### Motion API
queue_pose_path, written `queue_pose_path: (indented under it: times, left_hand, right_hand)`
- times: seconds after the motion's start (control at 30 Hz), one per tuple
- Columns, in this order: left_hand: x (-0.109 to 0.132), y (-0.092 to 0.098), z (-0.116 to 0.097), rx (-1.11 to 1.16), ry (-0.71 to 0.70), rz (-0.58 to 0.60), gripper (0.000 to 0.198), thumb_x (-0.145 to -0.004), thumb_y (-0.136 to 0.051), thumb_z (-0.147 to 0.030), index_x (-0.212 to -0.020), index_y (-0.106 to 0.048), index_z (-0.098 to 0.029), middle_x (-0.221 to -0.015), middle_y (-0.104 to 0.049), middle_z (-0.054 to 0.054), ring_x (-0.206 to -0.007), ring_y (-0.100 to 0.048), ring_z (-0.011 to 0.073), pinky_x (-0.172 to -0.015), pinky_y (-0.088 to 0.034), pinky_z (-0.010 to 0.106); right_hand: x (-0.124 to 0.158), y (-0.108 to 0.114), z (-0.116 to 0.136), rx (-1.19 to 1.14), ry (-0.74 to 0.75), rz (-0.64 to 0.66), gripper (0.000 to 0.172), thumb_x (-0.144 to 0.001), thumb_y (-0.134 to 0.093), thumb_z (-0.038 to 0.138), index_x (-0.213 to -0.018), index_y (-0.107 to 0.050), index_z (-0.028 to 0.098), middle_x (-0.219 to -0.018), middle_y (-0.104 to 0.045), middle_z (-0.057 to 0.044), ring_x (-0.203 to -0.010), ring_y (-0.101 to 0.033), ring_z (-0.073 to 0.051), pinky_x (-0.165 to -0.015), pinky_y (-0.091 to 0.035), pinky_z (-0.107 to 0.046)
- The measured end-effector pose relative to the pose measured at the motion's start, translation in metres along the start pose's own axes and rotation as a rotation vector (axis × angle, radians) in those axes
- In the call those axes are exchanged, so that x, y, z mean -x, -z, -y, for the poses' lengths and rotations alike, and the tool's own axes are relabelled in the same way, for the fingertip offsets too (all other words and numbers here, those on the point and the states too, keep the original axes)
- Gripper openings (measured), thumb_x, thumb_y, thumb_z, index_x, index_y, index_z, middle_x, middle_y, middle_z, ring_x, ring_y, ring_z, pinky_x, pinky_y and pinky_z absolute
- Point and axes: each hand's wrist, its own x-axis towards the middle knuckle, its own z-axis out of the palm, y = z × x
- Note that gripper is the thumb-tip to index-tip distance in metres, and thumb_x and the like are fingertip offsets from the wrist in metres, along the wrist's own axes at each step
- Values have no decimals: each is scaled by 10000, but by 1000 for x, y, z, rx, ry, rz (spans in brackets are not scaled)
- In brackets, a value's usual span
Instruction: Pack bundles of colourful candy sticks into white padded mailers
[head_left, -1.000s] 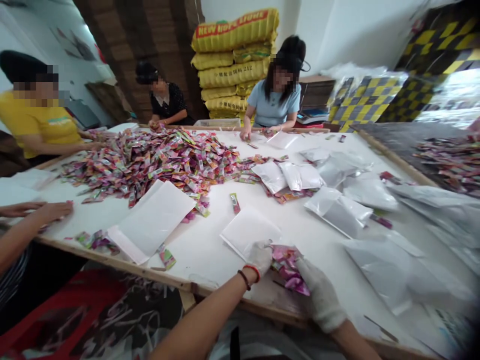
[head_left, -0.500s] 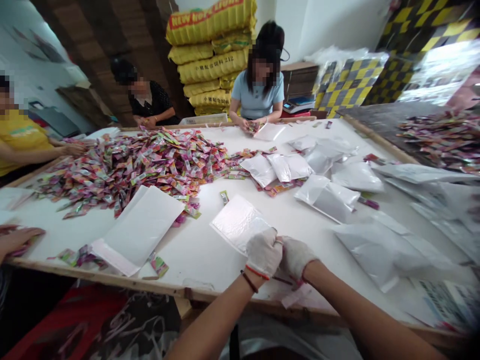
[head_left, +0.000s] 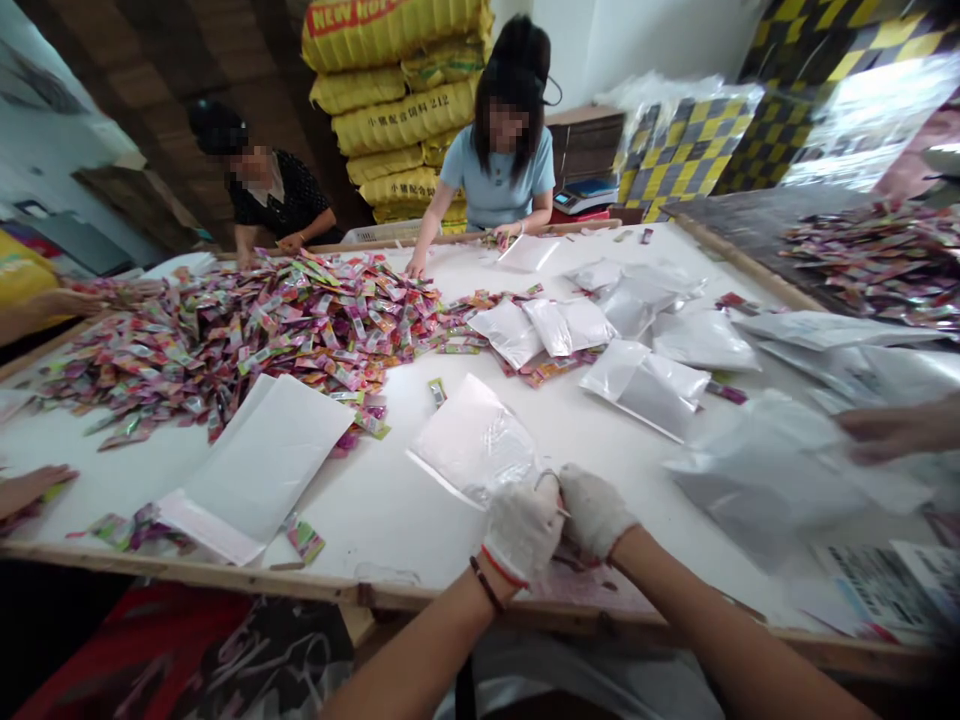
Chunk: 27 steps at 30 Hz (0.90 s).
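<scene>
A white plastic mailing bag (head_left: 469, 445) lies tilted on the table in front of me, its far end pointing away. My left hand (head_left: 523, 530), in a white glove with an orange cuff, is closed on the bag's near end. Right beside it, my gloved right hand (head_left: 595, 512) is closed too, fingertips meeting the left ones. What the right fingers pinch is hidden, apart from a small pale edge between the hands. Beyond the bag lies a single green-and-dark sachet (head_left: 437, 391).
A big heap of colourful sachets (head_left: 300, 330) spreads at the left. Flat white bags (head_left: 266, 465) lie nearer, filled white bags (head_left: 649, 385) at right. Co-workers sit across and at left; another person's hand (head_left: 904, 430) reaches in from the right. The wooden table edge (head_left: 285, 585) runs in front.
My hands stay together at the bag's near end; the bag looks puffier. At right a person's hand has come in over the filled bags. The co-worker opposite now reaches to the heap.
</scene>
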Motion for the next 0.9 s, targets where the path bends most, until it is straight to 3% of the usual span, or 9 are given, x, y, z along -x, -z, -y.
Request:
queue_pose_path:
  times: [0.13, 0.27, 0.37, 0.47, 0.57, 0.7, 0.77, 0.83, 0.9]
  left_hand:
    - [-2, 3, 1, 69, -6, 34, 292, -903, -360, -295, -1029, -612, -217, -864, -672, 67, -784, -606, 186, -671, -394, 275]
    - [-3, -1, 3, 244, 101, 50, 312, -910, -344, -320, -997, -632, -236, -830, -678, 37, -747, -600, 153, -679, -412, 243]
    - [-1, -8, -2, 383, 95, -12, 319, -895, -362, -315, -1005, -646, -219, -847, -680, 50, -770, -597, 160, -728, -429, 250]
    - [-3, -11, -2, 592, 182, -68, 328, -876, -394, -336, -1024, -655, -206, -890, -682, 55, -795, -600, 170, -754, -444, 267]
    - [-12, -6, 13, 965, 355, -76, 282, -821, -465, -346, -893, -668, -165, -835, -674, 43, -764, -598, 155, -729, -462, 255]
    - [-25, 5, 34, 1412, 550, -189, 209, -698, -573, -340, -706, -595, -133, -645, -621, 13, -579, -557, 115, -584, -458, 226]
    - [-30, 10, 37, 1531, 587, -230, 198, -651, -621, -329, -673, -573, -139, -612, -612, -2, -543, -546, 102, -552, -452, 213]
    - [-34, 14, 33, 1593, 588, -253, 191, -630, -653, -315, -658, -571, -145, -595, -610, -14, -529, -542, 91, -546, -451, 204]
    - [-39, 20, 27, 1626, 575, -268, 180, -638, -650, -314, -668, -582, -150, -590, -609, -21, -512, -532, 82, -543, -452, 202]
  right_hand:
    - [-7, -3, -11, -113, -9, -16, 231, -783, -514, 283, -897, -640, 127, -876, -652, -159, -792, -620, -234, -673, -428, -302]
    - [3, -27, -24, -426, 220, -247, 285, -778, -487, 244, -1037, -591, 187, -1066, -598, -86, -947, -558, -193, -835, -429, -303]
    - [0, -36, -17, -435, 159, -370, 214, -804, -435, 208, -929, -600, 157, -986, -596, -106, -898, -535, -190, -828, -423, -309]
    - [-12, -23, -15, -439, 121, -256, 188, -778, -494, 239, -874, -620, 138, -915, -612, -107, -830, -543, -189, -792, -428, -309]
    - [-20, 0, -41, -773, 172, -70, 312, -749, -556, 352, -982, -632, 158, -983, -641, -83, -866, -577, -192, -795, -451, -311]
    - [-19, 12, -78, -1223, -88, -136, 417, -690, -615, 419, -1012, -633, 154, -1006, -666, -91, -882, -608, -195, -774, -484, -319]
    - [-17, 11, -76, -1292, -99, 32, 404, -626, -673, 381, -953, -652, 144, -911, -691, -90, -787, -626, -193, -709, -504, -322]
    - [-18, 12, -60, -1350, 4, 193, 365, -636, -661, 385, -907, -661, 141, -838, -698, -87, -698, -628, -178, -635, -512, -308]
    - [-22, 19, -39, -1333, 84, 161, 326, -663, -627, 415, -828, -657, 136, -742, -688, -78, -612, -613, -156, -560, -502, -278]
